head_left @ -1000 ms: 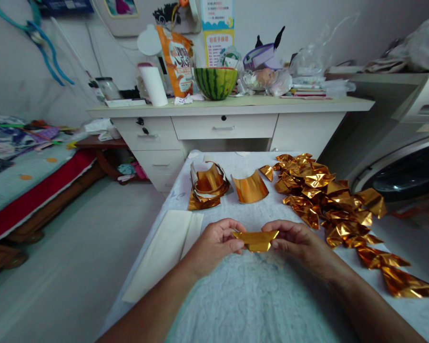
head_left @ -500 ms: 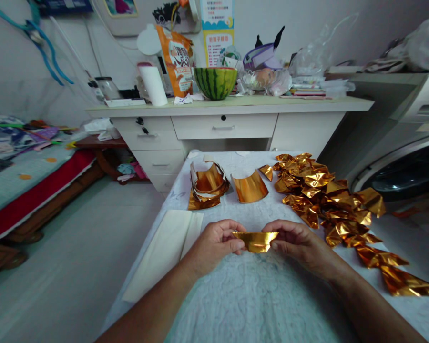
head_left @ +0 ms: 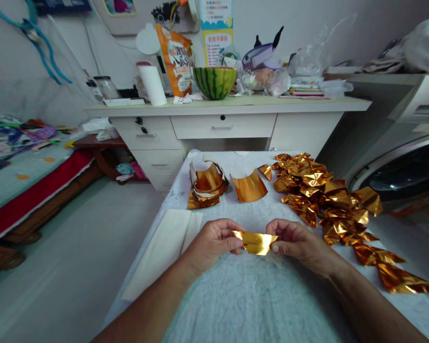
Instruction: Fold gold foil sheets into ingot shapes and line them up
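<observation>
Between my two hands is a small piece of gold foil paper [head_left: 256, 242], folded into a boat-like shape with pointed ends. My left hand [head_left: 219, 239] pinches its left end between thumb and fingers. At the other end, my right hand [head_left: 292, 239] grips the right tip the same way. Beyond them a curved sheet of gold foil paper [head_left: 250, 186] lies on the cloth-covered table [head_left: 250, 295]. Left of that sits a curled stack of gold foil sheets [head_left: 208, 181] with pale undersides. A heap of folded gold foil pieces [head_left: 314, 181] spreads along the right side.
Flat white paper [head_left: 159, 252] lies at the table's left edge. Behind stands a white desk [head_left: 193, 110] bearing a cut watermelon [head_left: 215, 82], an orange pouch [head_left: 175, 62] and a paper roll [head_left: 152, 85]. A washing machine [head_left: 396, 133] is at right, a bed [head_left: 39, 166] at left.
The foil piece has tilted slightly, showing more of its bright face. My right fingers have shifted a little on its right end. The view has moved very slightly.
</observation>
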A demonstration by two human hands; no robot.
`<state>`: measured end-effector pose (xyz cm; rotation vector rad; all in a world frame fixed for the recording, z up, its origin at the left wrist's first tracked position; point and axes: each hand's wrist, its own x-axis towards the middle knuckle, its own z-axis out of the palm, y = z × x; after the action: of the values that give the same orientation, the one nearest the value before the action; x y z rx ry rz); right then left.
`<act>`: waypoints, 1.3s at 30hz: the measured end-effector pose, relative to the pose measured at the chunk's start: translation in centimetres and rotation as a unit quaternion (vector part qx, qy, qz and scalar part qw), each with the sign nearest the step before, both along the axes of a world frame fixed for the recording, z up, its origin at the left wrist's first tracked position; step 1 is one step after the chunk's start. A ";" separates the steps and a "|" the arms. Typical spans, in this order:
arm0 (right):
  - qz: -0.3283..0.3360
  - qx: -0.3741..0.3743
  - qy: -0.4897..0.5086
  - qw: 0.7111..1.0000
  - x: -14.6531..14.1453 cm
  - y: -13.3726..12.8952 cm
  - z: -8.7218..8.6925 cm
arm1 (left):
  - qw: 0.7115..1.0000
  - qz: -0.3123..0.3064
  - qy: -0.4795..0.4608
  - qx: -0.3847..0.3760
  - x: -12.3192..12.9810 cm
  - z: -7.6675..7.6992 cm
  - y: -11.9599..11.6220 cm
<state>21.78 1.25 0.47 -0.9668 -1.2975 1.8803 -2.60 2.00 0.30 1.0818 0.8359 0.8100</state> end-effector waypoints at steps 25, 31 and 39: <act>0.011 0.021 0.018 1.000 0.3 -0.1 -0.7 | 0.998 -0.016 -0.044 -0.029 -0.2 -1.3 0.3; 0.005 0.021 0.028 0.999 0.1 -0.3 -0.7 | 0.998 -0.022 -0.052 -0.038 -0.1 -1.1 0.2; 0.000 0.024 0.035 0.999 -0.1 -0.3 -0.7 | 0.997 -0.035 -0.054 -0.043 -0.2 -1.4 0.2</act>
<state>21.72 0.96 -0.26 -0.8691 -1.2965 1.8572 -2.82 2.19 -1.13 0.9772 0.7320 0.7609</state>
